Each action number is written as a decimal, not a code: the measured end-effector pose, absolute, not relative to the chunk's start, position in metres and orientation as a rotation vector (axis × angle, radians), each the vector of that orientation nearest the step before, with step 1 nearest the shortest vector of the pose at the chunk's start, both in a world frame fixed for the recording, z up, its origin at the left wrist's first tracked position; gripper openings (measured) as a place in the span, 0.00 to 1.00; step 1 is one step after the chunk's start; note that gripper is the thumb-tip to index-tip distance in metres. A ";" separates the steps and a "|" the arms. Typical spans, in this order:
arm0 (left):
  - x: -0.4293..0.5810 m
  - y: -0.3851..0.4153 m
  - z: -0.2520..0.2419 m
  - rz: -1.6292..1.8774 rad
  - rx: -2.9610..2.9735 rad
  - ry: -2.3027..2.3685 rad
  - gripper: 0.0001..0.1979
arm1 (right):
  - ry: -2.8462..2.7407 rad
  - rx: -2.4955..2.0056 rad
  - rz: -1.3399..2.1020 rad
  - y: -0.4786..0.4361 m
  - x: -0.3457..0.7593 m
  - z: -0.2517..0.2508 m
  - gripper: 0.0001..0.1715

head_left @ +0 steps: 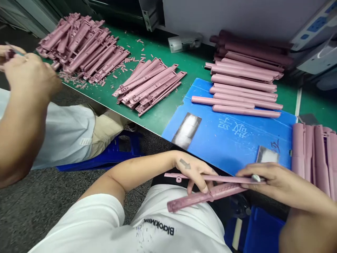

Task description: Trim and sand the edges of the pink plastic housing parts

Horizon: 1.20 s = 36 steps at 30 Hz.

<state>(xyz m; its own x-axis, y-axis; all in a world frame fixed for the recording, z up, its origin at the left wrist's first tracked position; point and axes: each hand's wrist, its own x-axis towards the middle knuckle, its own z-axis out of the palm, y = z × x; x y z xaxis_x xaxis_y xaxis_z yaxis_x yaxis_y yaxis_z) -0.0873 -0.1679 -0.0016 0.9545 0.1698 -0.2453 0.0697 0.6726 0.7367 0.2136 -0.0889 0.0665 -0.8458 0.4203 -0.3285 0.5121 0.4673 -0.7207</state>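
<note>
Two long pink plastic pieces lie across my lap, between my hands. My left hand [197, 172] has its fingers wrapped round them near the middle: the thin upper piece [223, 178] and the wider, hollow lower piece [184, 202]. The two pieces spread apart toward the left and come together at the right. There my right hand [260, 179] grips their ends, and a small metallic tool tip [256, 178] shows between its thumb and fingers. The rest of that tool is hidden by the hand.
A blue sheet [210, 131] on the green table [168, 117] bears a row of pink pieces [243, 79]. More pink pieces [313, 154] stand at the right. Pink piles [152, 84] lie further left, beside a co-worker's hands [28, 70]. A clear box [184, 42] is behind.
</note>
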 end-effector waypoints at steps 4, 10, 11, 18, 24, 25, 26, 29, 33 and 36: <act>-0.080 -0.185 -0.005 0.192 0.763 0.481 0.21 | 2.680 1.175 -1.290 -0.083 0.216 0.068 0.30; -0.088 -0.180 0.016 0.606 0.742 0.736 0.23 | 2.761 2.220 -1.211 -0.098 0.224 0.070 0.33; -0.085 -0.176 0.020 0.784 0.707 0.786 0.24 | 2.750 2.359 -1.266 -0.107 0.216 0.066 0.27; -0.047 -0.149 0.036 1.492 0.579 0.877 0.25 | 2.475 1.762 -2.145 -0.165 0.121 0.016 0.22; -0.058 -0.124 0.049 1.612 0.691 0.981 0.20 | 2.416 1.677 -2.273 -0.155 0.119 0.006 0.24; -0.061 -0.121 0.050 1.673 0.726 0.986 0.17 | 2.475 1.793 -2.155 -0.153 0.123 0.006 0.23; -0.065 -0.118 0.051 1.739 0.771 0.994 0.14 | 2.536 1.934 -2.000 -0.152 0.127 0.005 0.23; -0.071 -0.114 0.048 1.850 0.886 1.119 0.11 | 2.637 2.180 -1.515 -0.155 0.139 0.003 0.21; -0.071 -0.115 0.036 1.797 0.904 1.311 0.16 | 2.696 2.055 -1.216 -0.164 0.144 0.005 0.18; -0.068 -0.119 0.031 1.900 0.925 1.214 0.14 | 2.695 1.965 -1.072 -0.169 0.143 0.011 0.21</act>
<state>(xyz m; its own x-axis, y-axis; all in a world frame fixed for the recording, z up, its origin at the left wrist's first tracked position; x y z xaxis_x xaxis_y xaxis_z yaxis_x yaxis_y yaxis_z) -0.0683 -0.1192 0.0305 -0.5084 0.8378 0.1991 -0.1712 -0.3250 0.9301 0.1432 -0.1694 0.0107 -0.3262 0.9434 -0.0597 0.7268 0.2099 -0.6540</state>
